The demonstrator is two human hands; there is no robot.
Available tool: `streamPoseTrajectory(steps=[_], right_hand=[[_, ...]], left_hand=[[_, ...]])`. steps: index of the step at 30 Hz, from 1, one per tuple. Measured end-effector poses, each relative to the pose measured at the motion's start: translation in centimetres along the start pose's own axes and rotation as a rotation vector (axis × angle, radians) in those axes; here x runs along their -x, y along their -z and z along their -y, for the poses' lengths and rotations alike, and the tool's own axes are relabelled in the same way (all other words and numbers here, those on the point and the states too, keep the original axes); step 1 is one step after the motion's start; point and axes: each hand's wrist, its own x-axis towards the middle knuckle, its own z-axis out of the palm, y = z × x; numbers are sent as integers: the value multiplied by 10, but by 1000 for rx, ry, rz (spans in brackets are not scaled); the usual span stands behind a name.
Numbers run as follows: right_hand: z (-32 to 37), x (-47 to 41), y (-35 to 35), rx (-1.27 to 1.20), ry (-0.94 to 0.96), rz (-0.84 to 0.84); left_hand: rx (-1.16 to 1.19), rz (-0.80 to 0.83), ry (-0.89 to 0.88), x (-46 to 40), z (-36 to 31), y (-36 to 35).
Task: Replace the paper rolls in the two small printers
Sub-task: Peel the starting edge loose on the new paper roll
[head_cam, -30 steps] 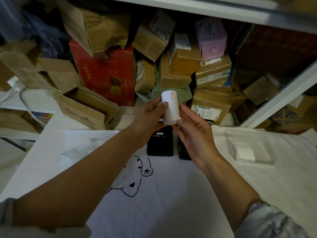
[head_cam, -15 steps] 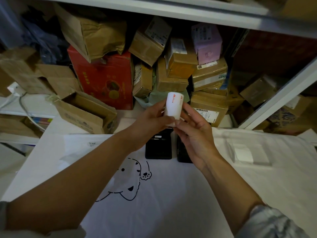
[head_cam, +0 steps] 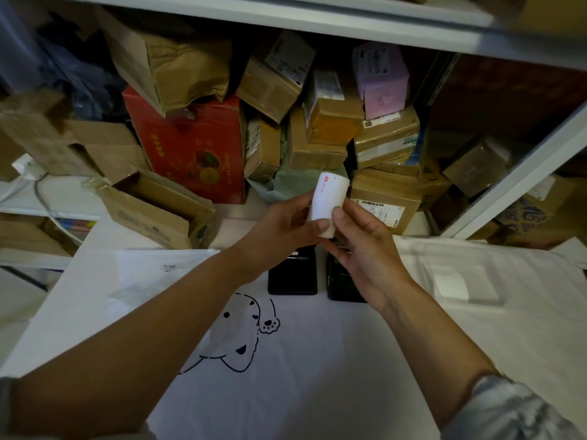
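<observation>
Table (head_cam: 317, 360) fills lower half of frame, covered with white cloth with a cartoon dog print (head_cam: 235, 338). Shelf (head_cam: 317, 23) runs across the top; under it, stacked cardboard boxes (head_cam: 320, 138) upper centre and a red box (head_cam: 190, 144) upper left of centre. Open brown carton (head_cam: 158, 211) at left middle. Clear flat packet (head_cam: 457, 281) on the cloth at right middle.

Two small black printers sit side by side at frame centre, partly hidden by the hands: left printer (head_cam: 292, 277), right printer (head_cam: 341, 287). Can't tell if their lids are open.

Paper roll (head_cam: 327, 201): white cylinder with red lettering near its top end, held in the air just above the printers, tilted slightly right, centre frame.

Handling, as a judgement: light, stiff as a wound roll, smooth wrap so a bit slippery; squeezing hard could dent it, and the loose paper end could unwind. Best held round the curved side, mid-body, ends left free.

Left hand (head_cam: 279, 230): grip closed round the roll's lower left side, thumb across the front. Right hand (head_cam: 365, 249): fingertips pinch the roll's lower right edge, remaining fingers loosely curled below. Both grips are grasping the roll.
</observation>
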Motion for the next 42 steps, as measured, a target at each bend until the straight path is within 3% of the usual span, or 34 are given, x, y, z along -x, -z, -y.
streamPoseTrajectory(steps=[5, 12, 21, 29, 42], right_hand=[[0, 1, 5, -40, 34, 5], [3, 3, 1, -63, 99, -44], [1, 6, 0, -66, 147, -7], [0, 6, -3, 8, 189, -32], [-13, 2, -3, 239, 351, -148]], left_hand=[[55, 29, 64, -3, -5, 2], [-243, -163, 16, -8, -11, -3], [-109, -198, 67, -8, -13, -9], [-130, -121, 64, -10, -14, -6], [-190, -155, 149, -17, -9, -9]])
